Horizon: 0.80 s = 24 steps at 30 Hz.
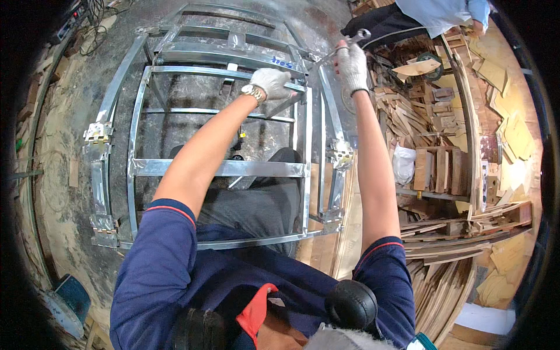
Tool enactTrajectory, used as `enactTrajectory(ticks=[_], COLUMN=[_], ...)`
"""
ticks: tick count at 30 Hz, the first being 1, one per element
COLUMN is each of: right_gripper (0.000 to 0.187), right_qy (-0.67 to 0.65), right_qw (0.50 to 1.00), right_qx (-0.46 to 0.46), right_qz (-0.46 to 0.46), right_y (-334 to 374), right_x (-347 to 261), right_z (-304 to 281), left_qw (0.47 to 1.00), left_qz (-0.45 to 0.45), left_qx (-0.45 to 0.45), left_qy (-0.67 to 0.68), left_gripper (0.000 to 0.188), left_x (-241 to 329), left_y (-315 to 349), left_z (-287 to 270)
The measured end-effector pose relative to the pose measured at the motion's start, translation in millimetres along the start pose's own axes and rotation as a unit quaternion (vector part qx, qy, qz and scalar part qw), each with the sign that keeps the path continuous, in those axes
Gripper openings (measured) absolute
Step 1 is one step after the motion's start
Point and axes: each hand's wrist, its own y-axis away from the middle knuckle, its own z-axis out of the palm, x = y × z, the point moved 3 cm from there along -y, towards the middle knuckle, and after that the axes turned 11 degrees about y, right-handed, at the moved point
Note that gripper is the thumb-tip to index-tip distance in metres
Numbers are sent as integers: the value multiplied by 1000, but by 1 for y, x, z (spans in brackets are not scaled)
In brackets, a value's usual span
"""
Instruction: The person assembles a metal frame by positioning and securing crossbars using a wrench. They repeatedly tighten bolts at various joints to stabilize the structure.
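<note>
A bare metal frame (219, 168) of welded square tubes lies in front of me, with hinge-like brackets (98, 133) on its side rails. My left hand (271, 83), in a pale knit glove, is closed over a far crossbar of the frame, near its right corner. Just past the frame's far right corner, my right hand (352, 65) wears the same kind of glove. Its fingers are wrapped round a wrench, whose ring end (363, 34) sticks up above the hand. Blue handwriting marks the far bar beside my left hand.
At the right, a rack (466, 116) holds wood offcuts and a white plastic bag (403, 162). Long wooden strips (437, 291) lie below it. Another person (434, 17) is at the far right. Cables (96, 20) lie at the far left; a blue-grey container (71, 298) stands near left.
</note>
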Motion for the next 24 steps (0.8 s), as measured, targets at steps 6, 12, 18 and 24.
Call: enactTrajectory(ticks=[6, 12, 18, 24], right_gripper=[48, 38, 44, 45], right_qy=[174, 221, 249, 264], right_qw=[980, 970, 955, 955], right_qx=[20, 40, -22, -63], right_qz=[-95, -93, -161, -121], right_y=[-26, -40, -55, -69], right_x=[20, 14, 14, 31], right_z=[51, 63, 86, 86], left_qw=[992, 995, 997, 996], left_qz=[64, 57, 49, 65], left_qx=[-3, -19, -13, -12], left_qy=[104, 75, 61, 55], left_gripper=[69, 58, 57, 58], left_x=[0, -3, 2, 1], left_y=[-32, -34, -29, -30], left_z=[11, 19, 11, 13])
